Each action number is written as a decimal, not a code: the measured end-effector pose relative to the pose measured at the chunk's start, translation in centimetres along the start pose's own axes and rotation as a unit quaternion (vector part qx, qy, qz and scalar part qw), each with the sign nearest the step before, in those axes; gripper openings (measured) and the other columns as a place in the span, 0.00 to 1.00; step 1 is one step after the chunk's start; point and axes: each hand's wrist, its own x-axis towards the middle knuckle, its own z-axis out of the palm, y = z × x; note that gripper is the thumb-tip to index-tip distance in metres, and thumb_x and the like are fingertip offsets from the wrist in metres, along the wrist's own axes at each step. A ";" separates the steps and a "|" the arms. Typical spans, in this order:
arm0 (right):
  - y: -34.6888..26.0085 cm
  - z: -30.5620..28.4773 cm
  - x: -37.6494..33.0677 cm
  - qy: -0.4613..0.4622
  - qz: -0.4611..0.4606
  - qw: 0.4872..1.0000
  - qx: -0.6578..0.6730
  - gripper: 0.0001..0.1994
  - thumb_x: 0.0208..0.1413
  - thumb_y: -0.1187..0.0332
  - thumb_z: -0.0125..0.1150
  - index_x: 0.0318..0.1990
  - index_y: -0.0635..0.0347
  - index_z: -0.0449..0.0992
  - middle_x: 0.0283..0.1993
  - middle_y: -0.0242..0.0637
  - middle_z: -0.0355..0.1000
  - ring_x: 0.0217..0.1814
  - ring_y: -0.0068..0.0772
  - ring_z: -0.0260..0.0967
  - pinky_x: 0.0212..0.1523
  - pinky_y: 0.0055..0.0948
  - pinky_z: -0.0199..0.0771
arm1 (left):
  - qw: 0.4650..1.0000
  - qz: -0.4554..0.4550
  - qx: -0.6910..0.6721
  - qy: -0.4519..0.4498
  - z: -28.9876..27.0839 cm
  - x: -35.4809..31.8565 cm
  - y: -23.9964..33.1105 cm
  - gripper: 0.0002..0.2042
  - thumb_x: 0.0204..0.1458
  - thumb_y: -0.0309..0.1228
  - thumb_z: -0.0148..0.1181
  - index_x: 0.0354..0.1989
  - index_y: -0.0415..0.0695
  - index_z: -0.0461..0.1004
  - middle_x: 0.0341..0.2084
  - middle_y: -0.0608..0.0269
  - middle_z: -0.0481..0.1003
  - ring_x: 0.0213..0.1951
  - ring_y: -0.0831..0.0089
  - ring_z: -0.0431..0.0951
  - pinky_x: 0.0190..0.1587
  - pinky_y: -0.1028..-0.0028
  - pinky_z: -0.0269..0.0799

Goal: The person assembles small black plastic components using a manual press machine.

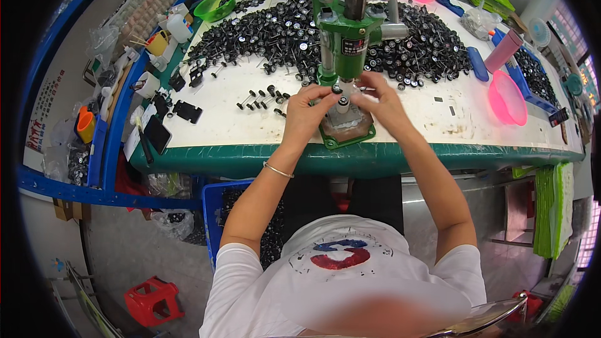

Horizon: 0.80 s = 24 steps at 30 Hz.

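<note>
A green hand press stands on the white worktable in front of me, its ram above a small white post on the base. My left hand pinches a small black wheel between thumb and fingertips, just over the post. On the other side of the post, my right hand is curled with its thumb and fingers close together under the ram. Whatever its fingertips grip is too small to make out. Several black wheels on metal axles lie to the left of my left hand.
Behind the press spreads a large heap of black wheels with axles. A green basin stands far left, a pink basin at right. A phone lies by the left edge. A blue crate sits below the table.
</note>
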 end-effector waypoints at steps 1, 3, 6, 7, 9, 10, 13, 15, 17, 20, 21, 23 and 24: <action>-0.4 -0.7 0.4 0.017 -0.019 1.000 -0.018 0.23 0.53 0.69 0.64 0.57 0.61 0.69 0.53 0.34 0.69 0.53 0.25 0.67 0.53 0.26 0.68 | 1.000 0.001 0.002 0.002 0.1 -0.1 0.2 0.08 0.47 0.25 0.66 0.35 0.36 0.80 0.28 0.67 0.75 0.33 0.80 0.71 0.36 0.79 0.65; -1.0 -2.7 1.8 0.059 0.009 0.998 0.007 0.19 0.57 0.69 0.60 0.56 0.61 0.70 0.49 0.33 0.73 0.49 0.23 0.70 0.49 0.24 0.70 | 1.000 -0.004 -0.014 -0.016 0.5 -0.1 0.5 0.07 0.47 0.25 0.66 0.34 0.36 0.80 0.28 0.66 0.75 0.34 0.78 0.72 0.38 0.78 0.65; -2.8 -5.7 4.6 0.142 0.053 0.983 0.104 0.15 0.61 0.64 0.57 0.52 0.61 0.74 0.43 0.33 0.74 0.41 0.22 0.72 0.43 0.21 0.72 | 0.999 0.004 -0.031 -0.016 0.8 0.2 -0.2 0.07 0.47 0.25 0.66 0.34 0.36 0.80 0.30 0.66 0.75 0.36 0.78 0.73 0.40 0.78 0.66; -4.3 -6.0 5.4 0.145 0.022 0.979 0.140 0.16 0.62 0.61 0.54 0.51 0.62 0.74 0.44 0.34 0.74 0.43 0.21 0.71 0.41 0.20 0.72 | 0.999 0.017 -0.035 -0.004 0.9 0.2 -0.4 0.07 0.47 0.24 0.65 0.34 0.36 0.80 0.31 0.66 0.75 0.36 0.79 0.73 0.41 0.79 0.66; -5.6 -8.2 8.3 0.111 -0.053 0.973 0.196 0.18 0.64 0.59 0.49 0.51 0.64 0.73 0.48 0.36 0.73 0.48 0.25 0.69 0.49 0.29 0.71 | 0.997 0.008 -0.073 -0.005 1.9 0.6 -0.2 0.07 0.47 0.24 0.65 0.34 0.36 0.80 0.31 0.66 0.75 0.36 0.79 0.73 0.41 0.80 0.66; -6.9 -8.5 9.8 0.090 -0.075 0.964 0.240 0.18 0.63 0.60 0.49 0.50 0.64 0.74 0.48 0.37 0.73 0.46 0.26 0.68 0.51 0.30 0.68 | 0.994 -0.003 -0.109 -0.001 2.2 0.7 -0.2 0.07 0.48 0.23 0.65 0.34 0.36 0.80 0.31 0.67 0.75 0.36 0.80 0.73 0.41 0.80 0.67; -14.0 -6.8 13.4 0.068 -0.150 0.964 0.210 0.12 0.61 0.63 0.49 0.38 0.63 0.74 0.34 0.37 0.74 0.38 0.30 0.71 0.41 0.27 0.68 | 0.996 0.002 -0.095 0.003 1.8 0.5 0.2 0.06 0.48 0.22 0.64 0.35 0.35 0.80 0.31 0.68 0.75 0.35 0.81 0.74 0.41 0.81 0.67; -18.7 -4.5 15.3 0.058 -0.101 0.961 0.251 0.11 0.62 0.62 0.51 0.34 0.60 0.74 0.29 0.31 0.71 0.29 0.23 0.66 0.31 0.22 0.64 | 0.994 -0.011 -0.108 0.002 1.6 0.5 0.3 0.06 0.48 0.22 0.64 0.35 0.35 0.80 0.31 0.68 0.75 0.35 0.81 0.74 0.40 0.82 0.67; -19.2 -4.6 16.2 0.051 -0.056 0.955 0.287 0.13 0.63 0.61 0.54 0.29 0.58 0.74 0.23 0.26 0.67 0.21 0.16 0.61 0.22 0.17 0.59 | 0.992 -0.020 -0.126 -0.004 2.0 0.6 0.4 0.06 0.48 0.21 0.64 0.34 0.35 0.80 0.31 0.68 0.75 0.35 0.81 0.74 0.40 0.82 0.67; -18.0 -4.0 16.5 0.042 -0.095 0.952 0.289 0.12 0.62 0.64 0.55 0.25 0.53 0.70 0.17 0.20 0.59 0.15 0.14 0.52 0.16 0.18 0.50 | 0.993 -0.012 -0.121 -0.007 1.8 0.7 0.2 0.05 0.49 0.21 0.64 0.35 0.35 0.80 0.31 0.69 0.75 0.34 0.81 0.73 0.40 0.81 0.67; -18.4 -4.4 16.3 0.040 -0.094 0.952 0.289 0.12 0.62 0.64 0.55 0.25 0.53 0.70 0.17 0.20 0.59 0.15 0.14 0.52 0.16 0.18 0.50 | 0.993 -0.006 -0.118 -0.010 1.8 0.8 0.1 0.06 0.49 0.21 0.64 0.35 0.35 0.80 0.31 0.68 0.75 0.34 0.81 0.73 0.40 0.81 0.68; -19.0 -5.8 15.7 -0.031 -0.012 0.892 0.450 0.12 0.61 0.64 0.55 0.24 0.52 0.69 0.17 0.19 0.56 0.15 0.13 0.51 0.15 0.18 0.49 | 0.993 -0.005 -0.116 -0.014 1.8 0.6 -0.1 0.06 0.49 0.21 0.64 0.35 0.36 0.80 0.31 0.68 0.75 0.34 0.81 0.74 0.40 0.81 0.68; -20.1 -3.2 13.8 0.184 -0.132 0.955 0.191 0.14 0.60 0.64 0.55 0.22 0.51 0.65 0.16 0.19 0.52 0.13 0.13 0.48 0.13 0.18 0.45 | 0.993 -0.006 -0.118 -0.010 1.7 0.5 -0.1 0.06 0.49 0.21 0.64 0.35 0.36 0.80 0.31 0.68 0.75 0.34 0.81 0.74 0.40 0.81 0.68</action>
